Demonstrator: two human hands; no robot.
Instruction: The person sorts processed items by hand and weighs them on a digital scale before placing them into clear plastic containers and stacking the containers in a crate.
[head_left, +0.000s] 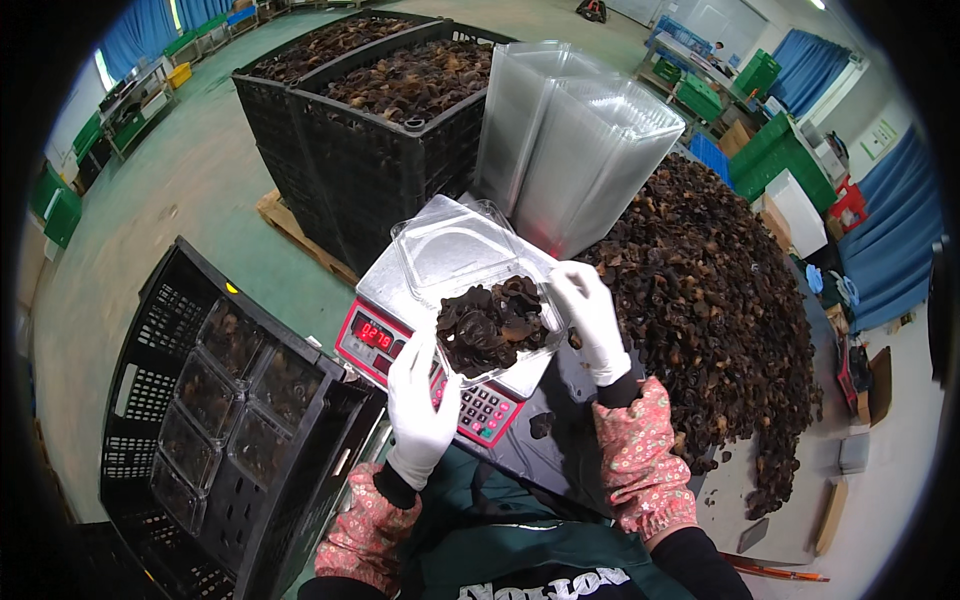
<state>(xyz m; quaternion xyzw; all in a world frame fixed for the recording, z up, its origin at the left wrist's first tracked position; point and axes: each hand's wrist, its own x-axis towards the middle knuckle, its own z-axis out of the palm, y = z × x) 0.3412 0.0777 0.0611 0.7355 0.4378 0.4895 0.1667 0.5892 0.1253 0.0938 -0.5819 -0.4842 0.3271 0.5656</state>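
A clear plastic clamshell container (551, 341) sits on the metal pan (382, 281) of a red-and-white digital scale (476, 427). Its lid (450, 244) is folded back, and dark wood ear mushrooms (487, 326) fill the base. My left hand (420, 412), in a white glove, grips the near left corner of the container, in front of the lit display (373, 332). At the right rim, my gloved right hand (596, 322) holds the container's edge between thumb and fingers.
Loose mushrooms (712, 315) heap on the table to the right. Nested clear containers (592, 150) stand behind the scale. Beyond the table, black crates (352, 165) full of mushrooms rest on a wooden pallet (300, 232). A black crate (142, 442) at left holds several filled clamshells (225, 405).
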